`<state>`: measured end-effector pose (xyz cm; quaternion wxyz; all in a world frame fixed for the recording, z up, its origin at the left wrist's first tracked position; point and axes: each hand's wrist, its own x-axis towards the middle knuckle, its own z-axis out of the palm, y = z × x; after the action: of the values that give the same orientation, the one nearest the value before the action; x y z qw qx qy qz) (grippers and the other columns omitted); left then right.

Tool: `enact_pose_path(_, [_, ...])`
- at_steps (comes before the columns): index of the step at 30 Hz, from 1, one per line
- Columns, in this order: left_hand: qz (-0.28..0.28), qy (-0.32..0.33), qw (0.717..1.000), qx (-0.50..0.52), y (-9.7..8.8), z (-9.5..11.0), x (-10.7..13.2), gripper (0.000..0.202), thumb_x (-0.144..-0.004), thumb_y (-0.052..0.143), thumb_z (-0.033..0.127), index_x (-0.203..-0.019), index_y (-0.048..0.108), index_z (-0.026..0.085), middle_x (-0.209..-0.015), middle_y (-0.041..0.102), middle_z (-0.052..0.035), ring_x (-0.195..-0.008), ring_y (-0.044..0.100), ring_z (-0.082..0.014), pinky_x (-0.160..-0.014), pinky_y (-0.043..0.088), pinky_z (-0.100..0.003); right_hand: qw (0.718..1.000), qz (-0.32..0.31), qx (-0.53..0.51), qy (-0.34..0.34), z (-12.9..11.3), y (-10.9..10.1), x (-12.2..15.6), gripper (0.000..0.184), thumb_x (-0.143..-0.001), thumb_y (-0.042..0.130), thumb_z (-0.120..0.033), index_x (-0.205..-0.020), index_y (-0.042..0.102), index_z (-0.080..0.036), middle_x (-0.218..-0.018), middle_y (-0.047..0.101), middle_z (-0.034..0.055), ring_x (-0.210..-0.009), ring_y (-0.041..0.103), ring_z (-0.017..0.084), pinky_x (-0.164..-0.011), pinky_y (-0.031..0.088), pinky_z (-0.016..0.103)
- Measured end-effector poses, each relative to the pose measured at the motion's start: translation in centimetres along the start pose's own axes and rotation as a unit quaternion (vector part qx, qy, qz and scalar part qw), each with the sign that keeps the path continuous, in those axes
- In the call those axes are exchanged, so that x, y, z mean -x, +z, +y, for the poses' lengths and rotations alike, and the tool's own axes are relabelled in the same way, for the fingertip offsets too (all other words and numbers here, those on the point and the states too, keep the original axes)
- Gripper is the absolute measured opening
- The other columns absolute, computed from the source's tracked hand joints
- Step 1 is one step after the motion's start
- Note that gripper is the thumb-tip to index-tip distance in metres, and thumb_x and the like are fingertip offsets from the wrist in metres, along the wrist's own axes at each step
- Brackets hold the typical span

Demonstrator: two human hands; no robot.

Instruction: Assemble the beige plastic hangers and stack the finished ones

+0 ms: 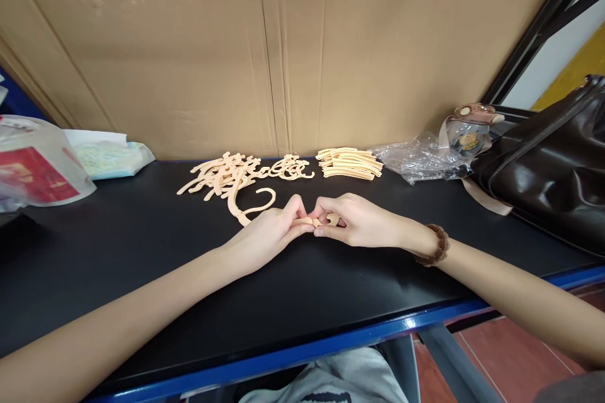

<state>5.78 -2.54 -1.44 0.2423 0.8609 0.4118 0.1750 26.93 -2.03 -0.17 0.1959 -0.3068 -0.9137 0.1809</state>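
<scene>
Both my hands meet over the middle of the black table. My left hand point(271, 233) is closed on a beige plastic hanger point(232, 200), whose curved arm and hook point(265, 201) stick out behind that hand. Fingertips of my right hand point(357, 219) pinch a beige plastic hanger piece point(333, 219), partly covered by the fingers. Its end meets the part held in my left hand; whether the two are locked together cannot be made out.
Behind my hands lie a heap of beige arm pieces point(222, 170), a small pile of hooks point(290, 167) and stacked beige bars point(350, 164). Clear plastic wrap point(420, 160), a bear-topped bottle point(467, 132) and a dark bag point(548, 164) are right. Packages point(108, 157) sit left. Cardboard point(189, 44) stands behind.
</scene>
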Motion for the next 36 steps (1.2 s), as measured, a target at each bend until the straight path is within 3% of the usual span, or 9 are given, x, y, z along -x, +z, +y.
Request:
enact_pose_path(6, [0.003, 0.019, 1.000, -0.011, 0.2, -0.2, -0.2, 0.022, -0.096, 0.038, 0.044, -0.087, 0.038, 0.023, -0.076, 0.063, 0.0032, -0.065, 0.061, -0.0160, -0.058, 0.040, -0.026, 1.000, -0.002, -0.019, 0.001, 0.1, 0.1, 0.0, 0.010, -0.088, 0.059, -0.024, -0.091, 0.052, -0.018, -0.077, 0.064, -0.0019, -0.063, 0.055, 0.010, -0.058, 0.036, 0.021])
enact_pose_path(13, [0.059, 0.052, 0.992, -0.103, 0.6, -0.1, 0.0, 0.017, -0.094, 0.045, 0.036, -0.084, 0.045, 0.022, -0.075, 0.060, 0.0034, -0.067, 0.057, -0.0162, -0.059, 0.037, -0.026, 0.998, 0.001, 0.068, 0.014, 0.5, -0.3, 0.0, 0.023, -0.086, 0.063, -0.038, -0.093, 0.054, -0.019, -0.075, 0.061, -0.0031, -0.062, 0.053, 0.011, -0.056, 0.032, 0.022])
enact_pose_path(19, [0.058, 0.076, 0.987, -0.130, 0.3, -0.2, 0.1, 0.017, -0.095, 0.044, 0.031, -0.105, 0.058, 0.027, -0.093, 0.061, 0.0029, -0.080, 0.056, -0.0151, -0.072, 0.041, -0.028, 0.997, -0.014, 0.070, 0.025, 1.8, -1.8, 0.1, 0.012, -0.087, 0.061, -0.030, -0.093, 0.060, -0.019, -0.078, 0.063, -0.0018, -0.069, 0.055, 0.011, -0.062, 0.035, 0.022])
enact_pose_path(25, [0.073, 0.061, 0.987, -0.133, 0.5, -0.3, -0.1, 0.016, -0.093, 0.049, 0.032, -0.101, 0.060, 0.024, -0.091, 0.060, 0.0020, -0.082, 0.057, -0.0156, -0.073, 0.043, -0.029, 0.993, -0.031, 0.116, 0.012, 3.1, -2.4, 0.2, 0.008, -0.088, 0.059, -0.025, -0.089, 0.063, -0.018, -0.087, 0.063, 0.0029, -0.084, 0.054, 0.017, -0.074, 0.038, 0.028])
enact_pose_path(31, [0.076, 0.050, 0.987, -0.135, 0.1, -0.4, -0.1, 0.020, -0.093, 0.044, 0.034, -0.097, 0.060, 0.023, -0.097, 0.061, -0.0005, -0.086, 0.062, -0.0172, -0.073, 0.047, -0.029, 0.985, -0.032, 0.163, 0.047, 4.2, -3.2, 0.7, 0.010, -0.087, 0.054, -0.015, -0.089, 0.063, -0.016, -0.092, 0.062, 0.0058, -0.086, 0.053, 0.019, -0.075, 0.039, 0.030])
enact_pose_path(36, [0.080, 0.035, 0.986, -0.144, -0.2, -0.7, 0.0, 0.020, -0.092, 0.044, 0.033, -0.098, 0.059, 0.022, -0.102, 0.062, -0.0022, -0.089, 0.063, -0.0187, -0.078, 0.048, -0.032, 0.984, -0.057, 0.156, 0.065, 4.3, -3.8, 1.2, 0.011, -0.087, 0.052, -0.016, -0.086, 0.063, -0.018, -0.091, 0.059, 0.0057, -0.086, 0.052, 0.020, -0.076, 0.039, 0.030])
